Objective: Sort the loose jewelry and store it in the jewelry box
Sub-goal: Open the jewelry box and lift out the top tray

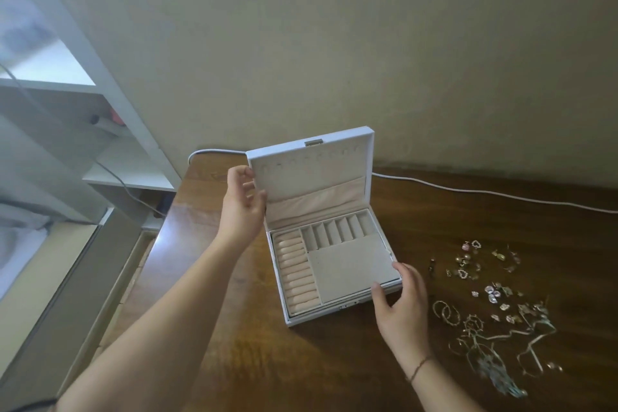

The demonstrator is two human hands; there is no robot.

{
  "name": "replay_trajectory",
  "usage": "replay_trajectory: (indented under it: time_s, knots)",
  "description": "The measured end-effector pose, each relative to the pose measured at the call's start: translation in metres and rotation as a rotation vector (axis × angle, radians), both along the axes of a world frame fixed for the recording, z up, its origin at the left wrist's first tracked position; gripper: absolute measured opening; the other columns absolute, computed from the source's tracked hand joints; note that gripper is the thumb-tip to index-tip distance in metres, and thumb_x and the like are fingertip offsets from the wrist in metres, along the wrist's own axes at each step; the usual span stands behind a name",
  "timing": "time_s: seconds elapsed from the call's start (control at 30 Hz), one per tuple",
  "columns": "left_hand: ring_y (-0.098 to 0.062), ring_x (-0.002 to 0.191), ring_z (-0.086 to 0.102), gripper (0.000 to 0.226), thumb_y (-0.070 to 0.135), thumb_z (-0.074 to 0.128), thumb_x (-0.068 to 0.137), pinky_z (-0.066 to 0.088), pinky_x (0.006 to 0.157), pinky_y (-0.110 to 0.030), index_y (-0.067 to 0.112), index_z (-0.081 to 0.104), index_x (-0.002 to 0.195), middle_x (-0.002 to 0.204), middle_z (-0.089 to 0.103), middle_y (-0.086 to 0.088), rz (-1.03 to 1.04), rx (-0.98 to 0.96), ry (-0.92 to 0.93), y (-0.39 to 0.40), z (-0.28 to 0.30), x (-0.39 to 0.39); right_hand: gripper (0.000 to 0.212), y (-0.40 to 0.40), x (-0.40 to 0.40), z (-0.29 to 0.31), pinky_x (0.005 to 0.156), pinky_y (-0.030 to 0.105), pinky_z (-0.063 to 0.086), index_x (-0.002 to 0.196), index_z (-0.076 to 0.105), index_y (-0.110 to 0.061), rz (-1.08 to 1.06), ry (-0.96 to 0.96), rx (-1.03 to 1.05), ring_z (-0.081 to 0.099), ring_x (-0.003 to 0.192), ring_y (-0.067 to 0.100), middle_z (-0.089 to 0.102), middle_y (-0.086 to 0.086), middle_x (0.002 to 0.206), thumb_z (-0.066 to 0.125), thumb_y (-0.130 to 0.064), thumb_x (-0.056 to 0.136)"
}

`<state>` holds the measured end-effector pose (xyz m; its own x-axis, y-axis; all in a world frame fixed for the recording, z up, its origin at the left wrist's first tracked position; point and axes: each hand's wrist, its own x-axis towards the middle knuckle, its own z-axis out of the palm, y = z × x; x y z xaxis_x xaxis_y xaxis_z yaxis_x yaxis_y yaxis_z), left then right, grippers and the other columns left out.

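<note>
The jewelry box (334, 244) sat open on the table (267, 361); the left hand (242, 207) held its lid (311, 174) upright by the left edge, fingers loosely curled on it, probably to keep it from dropping; the right hand (401, 301) gripped the box's front right corner to steady it; loose jewelry (495, 308) lay right of the box, untouched; a white cable (468, 191) ran behind it, nothing blocking.

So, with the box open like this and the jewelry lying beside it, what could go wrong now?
1. The lid stands upright, steadied only by the left hand; released, it might fall shut.
2. The chains lie tangled together, so lifting one may drag others along.
3. Small earrings sit loose on the table just beyond the right hand, whose grip is on the jewelry box corner; a sweep could scatter them.
</note>
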<state>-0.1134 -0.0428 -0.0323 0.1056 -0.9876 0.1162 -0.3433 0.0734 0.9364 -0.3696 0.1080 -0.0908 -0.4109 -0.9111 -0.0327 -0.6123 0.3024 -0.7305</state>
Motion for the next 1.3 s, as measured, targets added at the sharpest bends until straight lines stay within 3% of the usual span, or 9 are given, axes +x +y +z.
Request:
replay_trajectory:
  time_s: [0.17, 0.33, 0.43, 0.57, 0.7, 0.93, 1.3]
  knots:
    - [-0.011, 0.107, 0.057, 0.055, -0.008, 0.055, 0.089, 0.05, 0.089, -0.03, 0.039, 0.038, 0.11, 0.115, 0.05, 0.021, -0.035, -0.047, -0.054, 0.0, -0.006, 0.005, 0.053, 0.006, 0.004, 0.002, 0.098, 0.027, 0.035, 0.131, 0.048, -0.016, 0.004, 0.008, 0.013, 0.04, 0.129, 0.02, 0.046, 0.002, 0.135, 0.07, -0.026, 0.083]
    - [-0.005, 0.099, 0.059, 0.061, -0.013, 0.052, 0.084, 0.048, 0.087, -0.031, 0.044, 0.043, 0.104, 0.111, 0.053, 0.031, -0.042, -0.058, -0.038, -0.013, -0.006, 0.012, 0.061, 0.02, 0.01, -0.003, 0.103, 0.035, 0.038, 0.135, 0.042, -0.02, 0.038, -0.011, 0.065, 0.04, 0.129, 0.021, 0.047, 0.001, 0.136, 0.071, -0.028, 0.081]
    - [0.009, 0.104, 0.055, 0.06, -0.01, 0.06, 0.084, 0.045, 0.09, -0.023, 0.039, 0.045, 0.115, 0.122, 0.052, 0.022, -0.067, -0.067, -0.08, -0.007, -0.008, 0.015, 0.053, 0.015, 0.017, -0.001, 0.102, 0.045, 0.036, 0.129, 0.049, -0.018, 0.009, 0.192, 0.033, 0.039, 0.128, 0.026, 0.045, 0.005, 0.137, 0.064, -0.037, 0.083]
    - [0.003, 0.111, 0.054, 0.065, -0.003, 0.07, 0.081, 0.043, 0.086, -0.01, 0.027, 0.048, 0.135, 0.143, 0.044, 0.01, -0.124, -0.098, -0.226, 0.016, -0.034, 0.025, 0.034, -0.02, 0.044, 0.012, 0.101, 0.042, 0.037, 0.109, 0.063, -0.026, 0.322, 0.419, -0.079, 0.038, 0.125, 0.02, 0.047, -0.003, 0.131, 0.052, -0.045, 0.083]
    - [0.007, 0.111, 0.052, 0.078, 0.007, 0.073, 0.084, 0.042, 0.082, -0.008, 0.045, 0.036, 0.141, 0.141, 0.04, 0.019, -0.145, 0.028, -0.236, 0.048, -0.05, 0.024, 0.03, -0.059, 0.076, 0.015, 0.11, 0.043, 0.029, 0.113, 0.061, -0.033, 0.52, 0.435, 0.018, 0.026, 0.134, 0.018, 0.039, -0.005, 0.141, 0.051, -0.045, 0.088]
    - [0.009, 0.106, 0.052, 0.083, 0.012, 0.071, 0.085, 0.055, 0.083, -0.027, 0.057, 0.027, 0.139, 0.135, 0.039, 0.027, -0.104, 0.123, -0.244, 0.079, -0.056, 0.017, 0.026, -0.077, 0.105, 0.017, 0.106, 0.043, 0.026, 0.103, 0.06, -0.036, 0.409, 0.525, 0.196, 0.029, 0.129, 0.02, 0.042, -0.007, 0.135, 0.052, -0.047, 0.082]
    - [0.013, 0.1, 0.05, 0.076, 0.011, 0.066, 0.089, 0.054, 0.082, -0.027, 0.047, 0.03, 0.146, 0.134, 0.04, 0.027, -0.071, 0.174, -0.29, 0.091, -0.059, 0.01, 0.029, -0.091, 0.111, 0.026, 0.098, 0.043, 0.034, 0.099, 0.066, -0.036, 0.368, 0.533, 0.339, 0.035, 0.121, 0.022, 0.042, -0.006, 0.129, 0.062, -0.053, 0.076]
